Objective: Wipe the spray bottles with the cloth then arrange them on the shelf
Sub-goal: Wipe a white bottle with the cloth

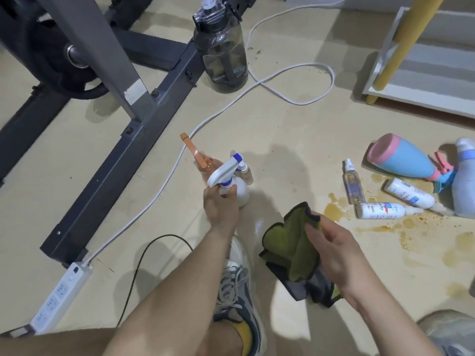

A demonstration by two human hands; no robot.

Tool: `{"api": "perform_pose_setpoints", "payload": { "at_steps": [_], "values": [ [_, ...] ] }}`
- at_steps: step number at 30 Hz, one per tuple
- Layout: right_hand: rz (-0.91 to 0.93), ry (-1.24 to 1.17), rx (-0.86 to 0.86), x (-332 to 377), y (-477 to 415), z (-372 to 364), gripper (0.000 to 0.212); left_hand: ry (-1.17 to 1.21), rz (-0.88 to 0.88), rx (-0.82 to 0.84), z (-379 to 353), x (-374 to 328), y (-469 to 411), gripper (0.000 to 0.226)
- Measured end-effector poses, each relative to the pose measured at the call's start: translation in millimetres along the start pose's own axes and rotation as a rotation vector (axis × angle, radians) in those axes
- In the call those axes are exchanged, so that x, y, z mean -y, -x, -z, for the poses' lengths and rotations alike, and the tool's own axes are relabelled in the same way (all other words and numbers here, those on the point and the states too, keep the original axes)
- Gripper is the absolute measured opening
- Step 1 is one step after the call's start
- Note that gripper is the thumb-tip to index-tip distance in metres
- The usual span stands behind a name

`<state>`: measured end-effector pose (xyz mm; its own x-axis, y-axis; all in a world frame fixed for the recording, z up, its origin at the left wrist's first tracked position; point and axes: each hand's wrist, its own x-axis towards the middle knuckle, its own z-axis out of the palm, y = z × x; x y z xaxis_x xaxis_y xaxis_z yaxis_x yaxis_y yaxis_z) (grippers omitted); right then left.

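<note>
In the centre of the frame, the left hand point(221, 205) is gripping a white bottle point(243, 191) by its neck and holding it upright, probably so its body is free for wiping. The right hand point(331, 244) is pinching the cloth point(286, 244) near it, ready. More bottles point(408, 194) are lying at the right, below the shelf point(411, 96).

our left forearm point(180, 278) stretches forward, bare, and our left hand point(221, 205) curls round the neck of the white spray bottle point(243, 192). our right hand point(334, 250) hangs nearer and to the right, back toward us, thumb and fingers point(316, 236) pinching the green cloth point(290, 250).
</note>
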<state>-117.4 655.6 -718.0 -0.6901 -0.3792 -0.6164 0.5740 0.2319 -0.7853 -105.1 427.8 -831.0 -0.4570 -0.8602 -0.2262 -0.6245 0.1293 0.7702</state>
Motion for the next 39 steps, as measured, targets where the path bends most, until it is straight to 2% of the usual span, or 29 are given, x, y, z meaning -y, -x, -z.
{"api": "perform_pose_setpoints", "payload": {
  "at_steps": [1, 3, 5, 7, 8, 10, 11, 13, 14, 15, 16, 19, 21, 23, 27, 30, 33, 36, 39],
  "values": [
    [-0.025, -0.042, 0.015, 3.3, 3.2, 4.3, 0.022, 0.082, 0.014, 0.015, 2.2, -4.1, 4.5, 0.014],
    [-0.093, -0.138, 0.028, 10.3, 8.9, 16.0, 0.02, 0.245, 0.103, 0.019, 6.3, -9.4, 11.9, 0.035],
    [-0.173, -0.238, 0.005, 14.8, 13.5, 30.9, 0.019, 0.253, 0.251, -0.042, 9.3, -14.6, 23.9, 0.044],
    [-0.209, -0.359, -0.006, 20.6, 19.4, 47.3, 0.02, 0.288, 0.389, -0.058, 10.2, -28.8, 47.0, 0.032],
    [-0.212, -0.419, -0.02, 24.5, 22.8, 55.5, 0.021, 0.362, 0.415, 0.025, 8.4, -41.0, 62.3, 0.023],
    [-0.194, -0.522, -0.063, 30.4, 31.3, 72.1, 0.025, 0.521, 0.426, 0.428, 3.8, -65.4, 101.6, 0.008],
    [-0.178, -0.57, -0.075, 33.1, 36.9, 80.4, 0.027, 0.497, 0.43, 0.663, 2.8, -78.8, 122.6, 0.018],
    [-0.132, -0.665, -0.091, 37.1, 51.6, 99.0, 0.032, 0.283, 0.356, 1.082, 2.3, -100.5, 158.5, 0.042],
    [-0.099, -0.703, -0.12, 38.4, 59.9, 108.8, 0.032, 0.21, 0.277, 1.208, 1.2, -108.6, 173.6, 0.047],
    [-0.056, -0.717, -0.174, 38.1, 67.7, 119.2, 0.031, 0.184, 0.196, 1.261, 1.7, -116.4, 186.1, 0.045],
    [-0.003, -0.694, -0.262, 36.7, 75.3, 129.8, 0.028, 0.212, 0.142, 1.248, 2.8, -122.4, 196.5, 0.039],
    [0.13, -0.461, -0.648, 27.7, 97.3, 157.9, 0.008, 0.295, 0.153, 1.175, -0.1, -131.9, 217.4, 0.028],
    [0.145, -0.415, -0.793, 18.6, 106.1, 168.9, 0.021, 0.151, 0.041, 1.16, -12.0, -133.7, 226.1, 0.029],
    [0.122, -0.508, -0.844, 5.1, 106.9, 176.1, 0.027, -0.018, -0.092, 1.071, -30.7, -133.7, 233.8, 0.024],
    [0.076, -0.634, -0.9, -26.3, 91.6, 188.8, 0.011, -0.144, -0.187, 0.919, -81.1, -125.1, 229.4, 0.002],
    [0.046, -0.699, -0.881, -45.2, 66.1, 193.2, 0.017, -0.344, -0.307, 0.796, -121.4, -108.9, 207.4, 0.012],
    [-0.034, -0.778, -0.782, -52.5, 33.1, 187.1, 0.023, -0.444, -0.374, 0.711, -157.5, -93.9, 180.8, 0.025],
    [-0.094, -0.882, -0.663, -55.2, 5.0, 181.3, 0.026, -0.727, -0.593, 0.633, -188.4, -82.0, 155.7, 0.031],
    [-0.104, -0.936, -0.6, -66.4, -19.4, 181.9, 0.024, -0.882, -0.711, 0.665, -208.6, -73.2, 141.5, 0.038]
  ]
}}
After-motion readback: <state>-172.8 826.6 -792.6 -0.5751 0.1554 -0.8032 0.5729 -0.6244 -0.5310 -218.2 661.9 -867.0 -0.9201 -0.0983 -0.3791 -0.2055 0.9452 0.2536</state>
